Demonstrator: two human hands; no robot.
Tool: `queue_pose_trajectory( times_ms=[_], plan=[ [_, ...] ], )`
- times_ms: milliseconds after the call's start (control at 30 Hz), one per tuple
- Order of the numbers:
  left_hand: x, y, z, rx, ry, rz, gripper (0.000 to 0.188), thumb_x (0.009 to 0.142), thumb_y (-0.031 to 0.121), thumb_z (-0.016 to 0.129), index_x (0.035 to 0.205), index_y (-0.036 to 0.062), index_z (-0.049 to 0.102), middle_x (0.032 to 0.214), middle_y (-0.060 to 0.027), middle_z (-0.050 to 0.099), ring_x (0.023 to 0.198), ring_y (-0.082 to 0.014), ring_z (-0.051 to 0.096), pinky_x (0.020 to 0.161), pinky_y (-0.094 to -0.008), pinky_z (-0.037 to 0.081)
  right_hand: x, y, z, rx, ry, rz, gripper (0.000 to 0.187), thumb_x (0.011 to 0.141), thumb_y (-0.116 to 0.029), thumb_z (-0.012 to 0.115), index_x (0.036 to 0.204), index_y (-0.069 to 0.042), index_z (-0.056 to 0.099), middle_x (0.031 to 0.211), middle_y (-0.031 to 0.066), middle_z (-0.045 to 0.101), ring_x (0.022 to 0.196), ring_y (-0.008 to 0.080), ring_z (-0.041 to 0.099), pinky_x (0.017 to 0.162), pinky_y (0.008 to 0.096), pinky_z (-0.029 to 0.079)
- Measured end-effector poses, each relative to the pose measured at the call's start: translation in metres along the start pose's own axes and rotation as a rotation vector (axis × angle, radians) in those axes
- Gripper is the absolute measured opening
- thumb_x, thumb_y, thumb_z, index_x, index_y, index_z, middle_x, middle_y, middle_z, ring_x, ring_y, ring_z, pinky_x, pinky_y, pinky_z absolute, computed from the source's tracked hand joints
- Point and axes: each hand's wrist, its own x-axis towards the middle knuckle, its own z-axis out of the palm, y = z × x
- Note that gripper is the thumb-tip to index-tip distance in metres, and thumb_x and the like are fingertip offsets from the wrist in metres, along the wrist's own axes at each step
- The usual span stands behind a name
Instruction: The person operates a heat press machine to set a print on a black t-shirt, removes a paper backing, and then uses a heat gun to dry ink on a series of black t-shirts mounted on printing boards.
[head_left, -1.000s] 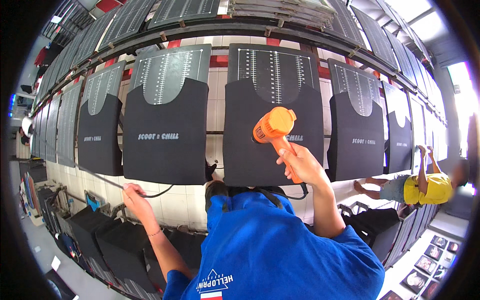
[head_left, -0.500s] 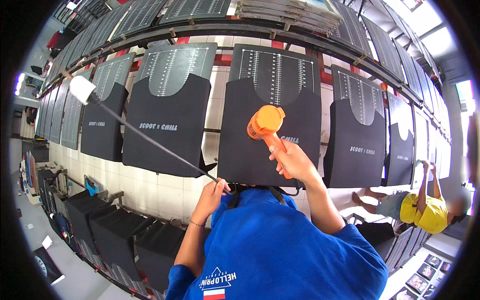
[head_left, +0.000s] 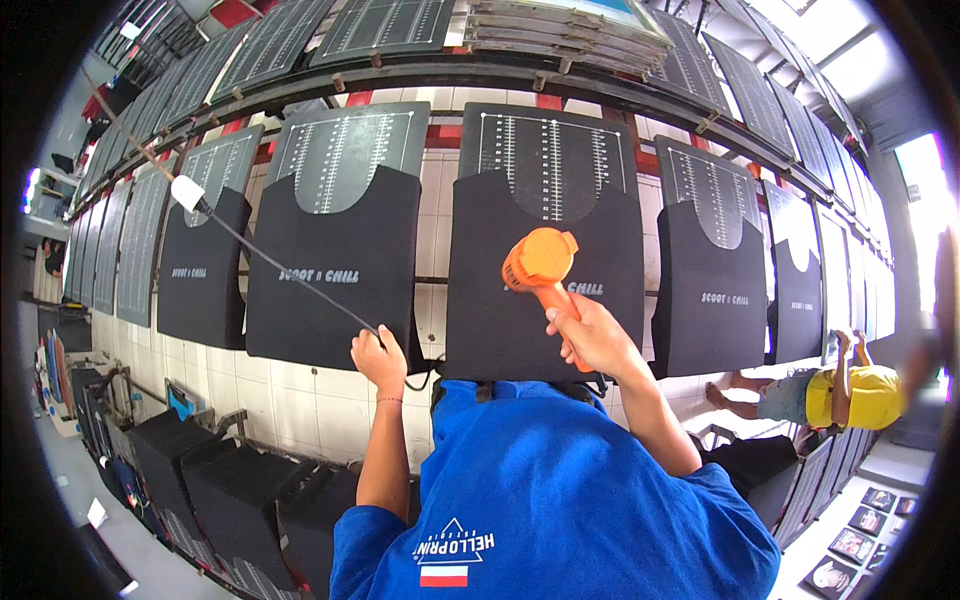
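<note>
My right hand [head_left: 597, 337] is wrapped round the handle of an orange hair dryer [head_left: 540, 257]. The dryer hangs over a black T-shirt [head_left: 480, 325] stretched on a ruled board [head_left: 547, 140], partly covering the shirt's pale grey print. Out to the left, my left hand [head_left: 378, 358] closes on a black power cable [head_left: 290, 273]. That cable runs taut up and left to a white plug connector [head_left: 187, 192], beyond which a brownish cord continues. Below the cable lies another black printed T-shirt [head_left: 330, 310] on its board.
More boards with black shirts [head_left: 712, 300] line the row on both sides. A metal rail [head_left: 590, 84] runs behind, with stacked frames [head_left: 560, 40] on top. Behind me stand other black-covered boards [head_left: 235, 480]. At right, a person in a yellow shirt [head_left: 860, 397] works at the row.
My left hand has moved left and forward along with the cable. The white connector sits slightly lower and further right. The dryer has shifted a little to the right and nearer me.
</note>
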Motion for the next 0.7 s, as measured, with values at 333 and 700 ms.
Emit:
queue_pose_trajectory(
  times_ms=[333,700],
  plan=[
    [0.000,-0.002,0.001,-0.024,-0.008,0.012,0.027,0.087,0.017,0.060,0.066,0.0008,0.053,0.074,-0.0131,0.055,0.075,-0.0347,0.052,0.070,-0.0462,0.040,-0.004,0.008,-0.003,0.017,0.053,0.006,0.038,0.098,-0.036,0.054,0.103,0.001,0.059,0.082,0.0058,0.064,0.058,0.0116,0.060,0.050,0.0269,0.051],
    [0.000,-0.004,0.002,-0.013,-0.018,0.010,0.026,0.086,0.017,0.060,0.067,0.0004,0.055,0.075,-0.0127,0.056,0.076,-0.0347,0.053,0.071,-0.0462,0.041,-0.008,0.016,-0.014,0.071,0.056,0.040,0.039,0.098,-0.036,0.055,0.108,0.002,0.058,0.085,0.0065,0.065,0.059,0.0118,0.061,0.052,0.0276,0.052]
  ],
)
